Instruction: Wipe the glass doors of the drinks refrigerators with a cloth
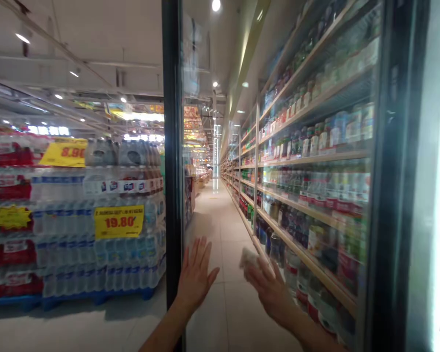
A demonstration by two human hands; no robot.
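Observation:
A tall glass door (223,225) with a black frame (173,146) stands in front of me. My left hand (196,276) lies flat toward the pane beside the frame's left upright, fingers stretched out and thumb apart. To the right, my right hand (273,293) is smeared by motion. Under its fingers is a crumpled whitish cloth or tissue (250,258), held toward the glass. Whether it is cloth or paper I cannot tell.
Shelves of bottles and cans (315,195) run along the right, seen through or mirrored in the glass. Shrink-wrapped bottle packs (69,220) stand stacked on blue pallets (95,297) at left, with yellow price signs (119,221). A tiled aisle (212,205) stretches ahead.

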